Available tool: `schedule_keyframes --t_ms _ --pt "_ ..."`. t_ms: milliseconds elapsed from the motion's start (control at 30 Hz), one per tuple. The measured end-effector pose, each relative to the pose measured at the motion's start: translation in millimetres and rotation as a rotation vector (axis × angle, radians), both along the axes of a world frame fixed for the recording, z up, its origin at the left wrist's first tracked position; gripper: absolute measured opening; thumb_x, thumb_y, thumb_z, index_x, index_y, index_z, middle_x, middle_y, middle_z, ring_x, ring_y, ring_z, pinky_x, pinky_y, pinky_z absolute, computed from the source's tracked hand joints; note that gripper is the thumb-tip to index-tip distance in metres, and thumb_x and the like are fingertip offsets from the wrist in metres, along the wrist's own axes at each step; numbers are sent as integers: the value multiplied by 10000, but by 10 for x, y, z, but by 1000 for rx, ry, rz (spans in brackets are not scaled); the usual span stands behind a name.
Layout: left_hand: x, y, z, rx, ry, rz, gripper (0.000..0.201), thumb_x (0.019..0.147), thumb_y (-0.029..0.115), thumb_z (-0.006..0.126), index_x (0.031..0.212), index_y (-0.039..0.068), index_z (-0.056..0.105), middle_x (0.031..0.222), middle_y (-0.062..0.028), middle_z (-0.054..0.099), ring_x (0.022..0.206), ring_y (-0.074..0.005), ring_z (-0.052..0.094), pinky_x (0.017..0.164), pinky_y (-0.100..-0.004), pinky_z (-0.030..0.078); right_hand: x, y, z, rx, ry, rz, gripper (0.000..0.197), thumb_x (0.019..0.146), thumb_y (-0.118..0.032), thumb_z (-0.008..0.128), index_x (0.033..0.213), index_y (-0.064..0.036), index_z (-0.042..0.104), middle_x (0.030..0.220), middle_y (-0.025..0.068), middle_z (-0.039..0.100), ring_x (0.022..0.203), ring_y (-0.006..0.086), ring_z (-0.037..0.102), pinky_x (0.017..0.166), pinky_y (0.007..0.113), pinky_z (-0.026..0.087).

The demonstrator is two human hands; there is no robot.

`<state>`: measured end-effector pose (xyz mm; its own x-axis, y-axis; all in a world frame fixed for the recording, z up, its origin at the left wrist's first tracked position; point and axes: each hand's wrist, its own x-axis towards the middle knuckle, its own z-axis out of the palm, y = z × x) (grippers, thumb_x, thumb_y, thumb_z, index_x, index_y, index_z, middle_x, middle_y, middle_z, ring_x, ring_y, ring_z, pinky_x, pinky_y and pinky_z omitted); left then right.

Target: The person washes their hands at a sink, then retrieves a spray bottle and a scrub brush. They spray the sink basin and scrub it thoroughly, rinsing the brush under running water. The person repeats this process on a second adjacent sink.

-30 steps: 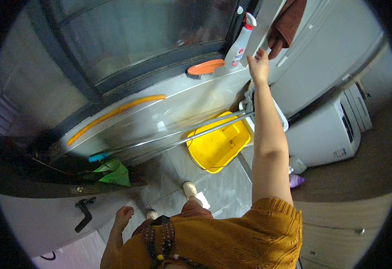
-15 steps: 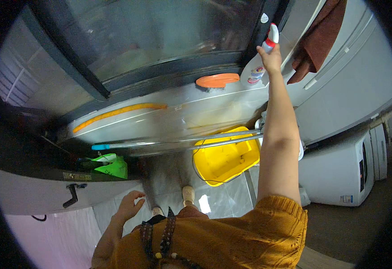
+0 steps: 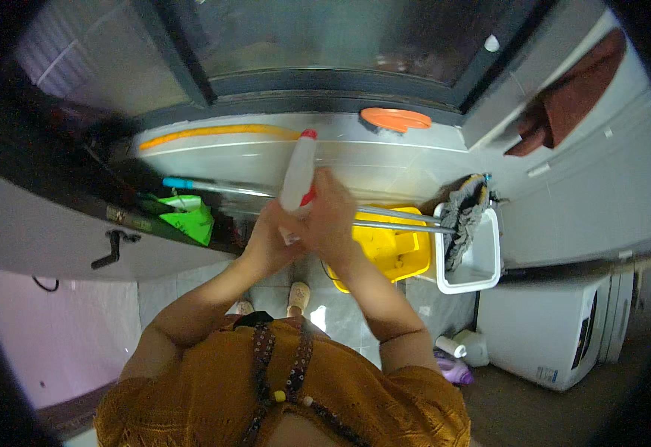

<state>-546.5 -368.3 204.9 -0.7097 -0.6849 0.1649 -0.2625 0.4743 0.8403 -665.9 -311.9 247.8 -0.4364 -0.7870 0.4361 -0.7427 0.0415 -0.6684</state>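
Left hand and right hand both gripping white spray bottle (red-capped), above yellow mop bucket

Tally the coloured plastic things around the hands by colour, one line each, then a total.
White: 2, the spray bottle in both hands and the bin
Yellow: 1, the mop bucket
Orange: 1, the oval lid
Green: 1, the dustpan
Total: 5
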Motion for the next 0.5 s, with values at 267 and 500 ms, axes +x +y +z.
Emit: schedule_keyframes --t_ms 267,500 --pt "1247 -88 -332 493 208 258 402 707 83 691 1041 0 484 948 -91 578 877 -175 560 786 -313 455 -1091 -589 -410 138 382 264 634 627 -220 707 1173 -32 446 1215 181 422 1140 326 380 984 403 276" --pt "2965 293 -856 396 -25 830 225 776 96 625 930 -15 504 803 -68 599 707 -144 588 615 -267 489 -2437 -434 -1050 452 839 -529 770 629 -381 674 1272 -139 327 1232 110 422 1136 300 376 925 438 281"
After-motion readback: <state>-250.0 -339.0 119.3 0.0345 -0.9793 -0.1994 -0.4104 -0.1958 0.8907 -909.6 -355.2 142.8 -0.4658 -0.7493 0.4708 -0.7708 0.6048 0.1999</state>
